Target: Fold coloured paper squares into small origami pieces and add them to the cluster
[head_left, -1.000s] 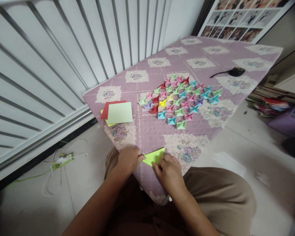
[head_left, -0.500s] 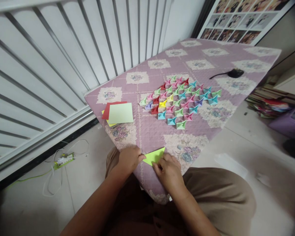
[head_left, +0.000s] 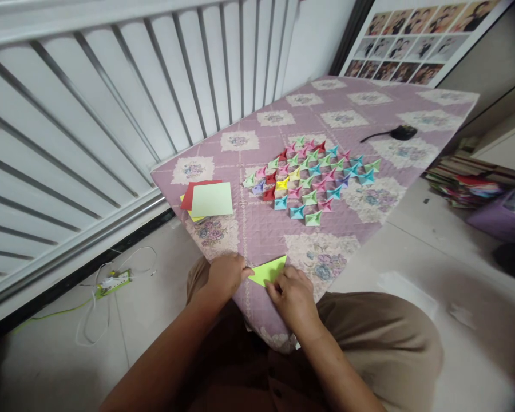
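- Left hand (head_left: 228,274): its thumb and forefinger were closed on the left tip of the folded lime-green paper (head_left: 266,272).
- Right hand (head_left: 292,290): apart from the left, it touched the same paper's right part with thumb and curled fingers (whether they gripped or merely pressed could not be told).
- Folded lime-green paper: it lay between the hands, near the close corner of the table, on the purple floral tablecloth (head_left: 264,232).
- Loose sheets (head_left: 212,199): pale green overlapped red and yellow, toward the tablecloth's left edge.
- Small folded paper pieces (head_left: 282,183): green, pink, red, blue, yellow and violet examples formed staggered rows beyond the hands.
- Black object (head_left: 403,133): it rested beyond the rows, to the right, its thin tail pointing left; any marking was too small to read.
- Surroundings: a white slatted panel (head_left: 107,97) stood along the left side; a photo display (head_left: 405,40) stood behind the far edge; a green-edged power strip (head_left: 115,281) with white cables lay on the floor at left, its print illegible; a purple container (head_left: 495,214) stood at right.
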Action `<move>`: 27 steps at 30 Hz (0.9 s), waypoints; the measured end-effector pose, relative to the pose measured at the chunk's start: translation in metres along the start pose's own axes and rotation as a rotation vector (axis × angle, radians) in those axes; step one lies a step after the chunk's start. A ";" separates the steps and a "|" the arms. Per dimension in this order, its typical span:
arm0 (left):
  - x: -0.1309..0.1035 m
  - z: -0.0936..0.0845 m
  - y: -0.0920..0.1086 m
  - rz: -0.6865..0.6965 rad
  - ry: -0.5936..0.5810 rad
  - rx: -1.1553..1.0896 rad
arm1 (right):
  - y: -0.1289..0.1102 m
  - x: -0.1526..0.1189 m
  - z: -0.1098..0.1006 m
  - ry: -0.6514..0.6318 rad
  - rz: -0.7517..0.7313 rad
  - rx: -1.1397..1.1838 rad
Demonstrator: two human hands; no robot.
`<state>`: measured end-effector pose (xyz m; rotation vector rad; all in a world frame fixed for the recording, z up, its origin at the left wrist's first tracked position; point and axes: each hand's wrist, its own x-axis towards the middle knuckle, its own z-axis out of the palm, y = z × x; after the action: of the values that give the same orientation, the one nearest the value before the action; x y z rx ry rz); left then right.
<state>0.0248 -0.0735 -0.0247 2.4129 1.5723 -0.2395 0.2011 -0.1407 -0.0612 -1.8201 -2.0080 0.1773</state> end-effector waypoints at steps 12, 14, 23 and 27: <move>-0.007 0.016 -0.007 0.120 0.165 0.023 | -0.002 -0.005 -0.001 0.029 0.028 0.060; -0.009 0.015 -0.006 0.224 0.201 0.072 | -0.002 -0.005 -0.002 0.028 0.028 0.057; -0.007 0.002 -0.006 0.622 0.142 0.195 | -0.004 -0.010 -0.003 0.084 -0.049 0.031; -0.005 -0.001 -0.005 0.640 0.120 0.184 | 0.001 -0.017 -0.003 0.101 -0.217 0.060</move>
<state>0.0187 -0.0756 -0.0231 2.9673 0.7635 -0.1176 0.2036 -0.1575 -0.0628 -1.5306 -2.0872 0.0789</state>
